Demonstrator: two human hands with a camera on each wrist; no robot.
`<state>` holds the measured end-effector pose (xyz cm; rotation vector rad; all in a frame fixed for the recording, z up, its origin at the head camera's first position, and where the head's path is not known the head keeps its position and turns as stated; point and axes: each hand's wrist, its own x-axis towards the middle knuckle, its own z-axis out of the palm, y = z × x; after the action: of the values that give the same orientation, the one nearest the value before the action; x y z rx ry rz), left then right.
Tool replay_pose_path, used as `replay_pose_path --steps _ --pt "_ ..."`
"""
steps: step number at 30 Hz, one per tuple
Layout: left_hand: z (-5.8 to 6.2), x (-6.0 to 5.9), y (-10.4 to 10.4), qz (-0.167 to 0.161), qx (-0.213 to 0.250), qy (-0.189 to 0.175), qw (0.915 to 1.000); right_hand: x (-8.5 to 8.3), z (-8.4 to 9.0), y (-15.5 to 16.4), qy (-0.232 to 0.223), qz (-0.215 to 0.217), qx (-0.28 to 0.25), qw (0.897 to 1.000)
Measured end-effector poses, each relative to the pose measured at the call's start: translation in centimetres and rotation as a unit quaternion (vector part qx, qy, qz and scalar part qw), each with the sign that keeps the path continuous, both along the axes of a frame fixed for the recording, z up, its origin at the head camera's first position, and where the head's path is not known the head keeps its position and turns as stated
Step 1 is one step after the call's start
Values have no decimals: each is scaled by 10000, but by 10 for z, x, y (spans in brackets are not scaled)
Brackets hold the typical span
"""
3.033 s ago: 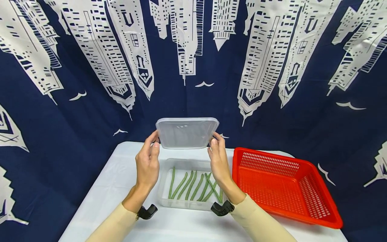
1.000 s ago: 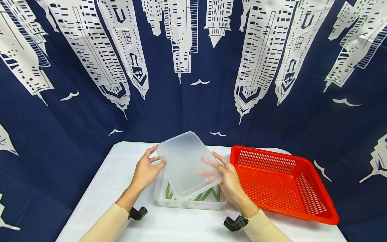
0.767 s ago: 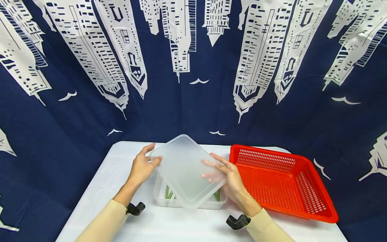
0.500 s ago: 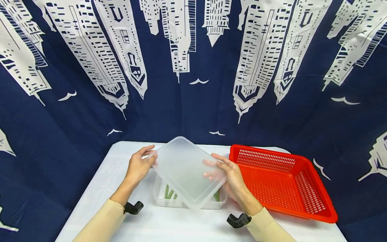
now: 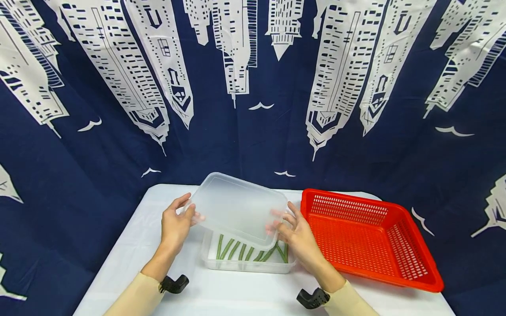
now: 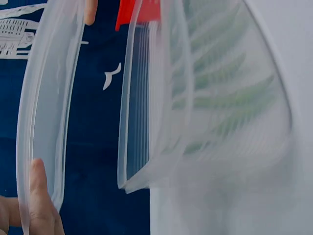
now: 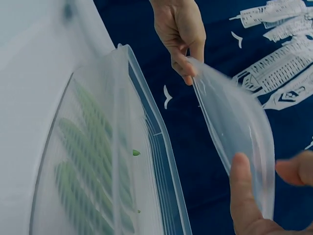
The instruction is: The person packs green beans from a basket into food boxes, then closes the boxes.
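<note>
A translucent plastic lid (image 5: 237, 210) is held tilted in the air over a clear plastic container (image 5: 249, 265). My left hand (image 5: 174, 226) pinches the lid's left end between thumb and fingers. At its right end my right hand (image 5: 302, 237) grips it, some fingertips showing blurred through the plastic. Several green beans (image 5: 243, 251) lie side by side in the container, their far ends covered by the lid in the head view. In the right wrist view, a gap separates the lid (image 7: 234, 117) from the container's rim (image 7: 161, 132).
A red perforated basket (image 5: 356, 237) stands on the white table (image 5: 229, 294), right of the container. Behind the table hangs a dark blue cloth (image 5: 221, 145) printed with white buildings. Each wrist wears a black strap device (image 5: 175, 284).
The lid was upright at first, then came down over the container and turned corner-down. Now it has turned back and lifted slightly, uncovering more beans; my left hand has shifted left along with it.
</note>
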<state>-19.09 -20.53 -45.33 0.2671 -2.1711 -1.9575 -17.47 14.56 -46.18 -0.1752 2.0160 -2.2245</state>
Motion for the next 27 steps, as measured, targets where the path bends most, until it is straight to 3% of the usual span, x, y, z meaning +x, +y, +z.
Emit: replay_pose_path --steps 4,9,13,16,18,27 --pt "-4 9 4 118 -65 -77 9999 7 0 0 186 261 911 9953" --pt "-8 23 8 26 -200 -216 9996 13 3 7 506 425 1964 9783" --pt "-11 34 8 -86 -896 -338 9954 20 7 17 785 254 3215 9433" --pt "-14 42 9 -148 -1600 -364 9863 26 10 23 954 199 3948 9136" --pt "-17 45 10 -182 -1862 -304 9819 30 11 25 986 249 4117 9056" --pt "-28 54 13 -201 -2455 -159 9691 41 13 20 795 290 4043 9107"
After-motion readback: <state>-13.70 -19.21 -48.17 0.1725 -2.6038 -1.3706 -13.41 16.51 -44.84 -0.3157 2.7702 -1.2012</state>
